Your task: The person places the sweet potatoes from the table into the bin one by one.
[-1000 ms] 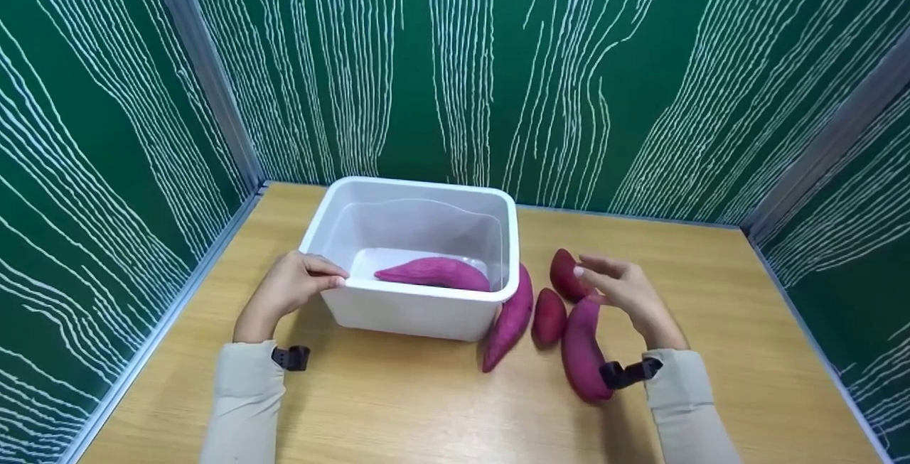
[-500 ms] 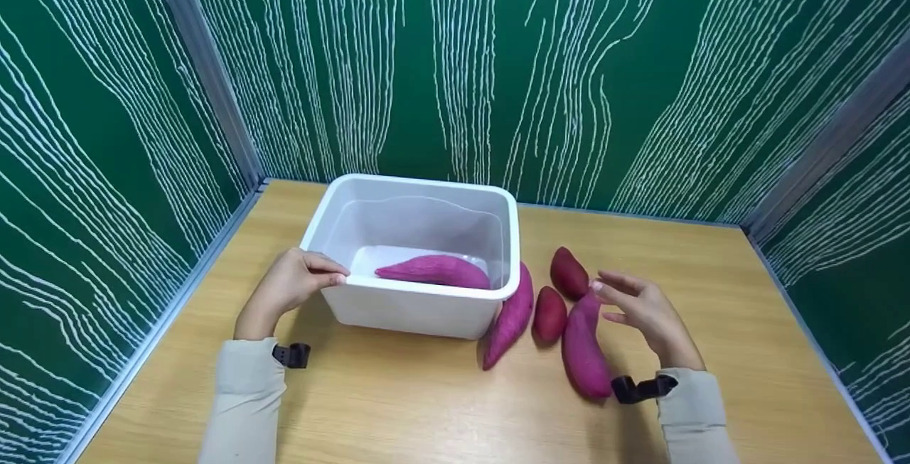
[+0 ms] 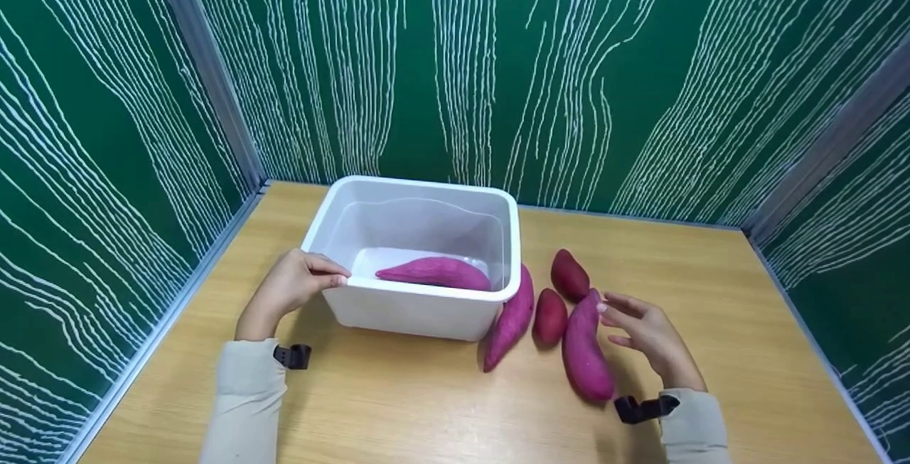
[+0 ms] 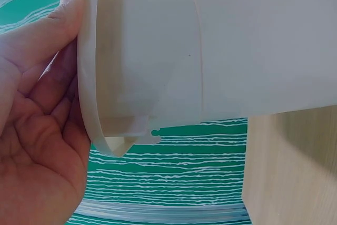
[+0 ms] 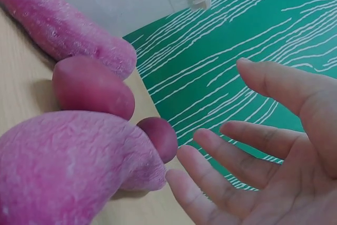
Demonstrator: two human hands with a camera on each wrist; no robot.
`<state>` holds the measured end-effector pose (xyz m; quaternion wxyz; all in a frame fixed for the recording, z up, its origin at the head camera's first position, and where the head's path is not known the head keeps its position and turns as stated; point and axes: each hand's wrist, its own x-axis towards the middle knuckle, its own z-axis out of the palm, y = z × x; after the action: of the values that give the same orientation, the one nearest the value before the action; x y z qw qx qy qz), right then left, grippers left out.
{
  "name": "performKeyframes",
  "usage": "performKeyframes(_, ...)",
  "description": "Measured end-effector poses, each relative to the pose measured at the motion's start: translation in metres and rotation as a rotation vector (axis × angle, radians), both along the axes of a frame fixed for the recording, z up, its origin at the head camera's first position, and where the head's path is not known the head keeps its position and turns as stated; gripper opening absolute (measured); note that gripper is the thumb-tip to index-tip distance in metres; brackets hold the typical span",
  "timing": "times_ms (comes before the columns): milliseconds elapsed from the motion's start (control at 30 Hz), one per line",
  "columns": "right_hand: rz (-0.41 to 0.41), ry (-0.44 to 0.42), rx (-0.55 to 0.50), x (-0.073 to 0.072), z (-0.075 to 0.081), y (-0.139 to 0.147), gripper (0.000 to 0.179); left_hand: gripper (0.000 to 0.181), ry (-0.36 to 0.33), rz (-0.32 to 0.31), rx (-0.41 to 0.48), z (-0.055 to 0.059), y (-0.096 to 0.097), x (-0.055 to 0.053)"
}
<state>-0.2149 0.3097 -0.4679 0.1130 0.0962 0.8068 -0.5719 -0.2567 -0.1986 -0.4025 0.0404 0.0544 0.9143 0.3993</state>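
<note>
Green panels point(image 3: 405, 116) w/ wavy white lines on three sides, metal post point(image 3: 202, 59) at back L corner, light wood table point(image 3: 398, 400). Curved sweet potato point(image 3: 586, 357) — magenta-purple, wrinkled skin, fat end toward the person, narrow tip away — lies on table, R of bin. Near dark-red tuber point(image 3: 549, 317) and far dark-red tuber point(image 3: 570, 276), both smaller and smoother, lie by its tip. Long sweet potato point(image 3: 510, 322), pink-purple, just beside bin's R side; inner sweet potato point(image 3: 437, 272) on bin floor, partly hidden by front rim.

White bin point(image 3: 412, 311) upright, back rim near rear panel; bare wood in front of it, more between R hand and R table edge.

L hand point(image 3: 288, 283) pinches front rim near L corner. R hand point(image 3: 643, 329) by curved one's tip — fingers apart, loosely bent, gripping nth; contact unclear. Beige sleeves, black wrist cams.
</note>
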Motion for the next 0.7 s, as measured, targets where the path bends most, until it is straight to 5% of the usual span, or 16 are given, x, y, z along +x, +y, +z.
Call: performKeyframes(700,-0.007,-0.047,-0.015,0.016,-0.032,0.000,0.075,0.016,0.018,-0.017,0.006,0.001,0.000,0.002)
